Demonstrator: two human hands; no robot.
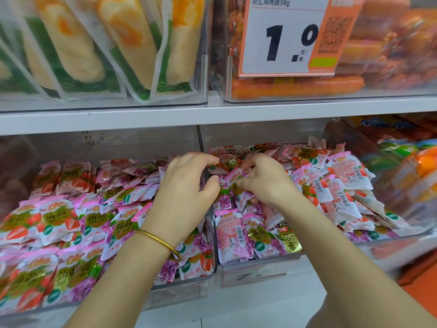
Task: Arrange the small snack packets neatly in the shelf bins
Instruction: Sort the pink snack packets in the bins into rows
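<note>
Left hand [186,185]: it sits over the wall where the two clear bins meet, with fingers and thumb curled like a claw. I cannot tell whether a packet is caught between them.
Right hand [267,183]: it is in the far middle of the right bin, fingertips pinching a pink packet [233,175] at the top of the heap.
Left bin [165,288]: its snack packets [71,223] lie in overlapping rows, faces up and mostly squared.
Right bin [260,265]: a loose heap [343,185] of the same packets, many tilted or showing barcode backs, piled high toward the far right.
Step in hand: judging by the heap, the task here is straightening the right bin, starting at its left edge.
Doing it well: lift a few packets at a time by their sealed edges. Turn the printed face up and lay them in rows to match the left bin.
Order of work: it seems best to go from the dividing wall toward the right, so finished rows are not disturbed.
Risk: the far-right mound rises near the rim, so a broad sweep could spill packets over it.
Handling: the packets look light and slippery, so they probably slide when pressed and a gentle pat will settle them better.
</note>
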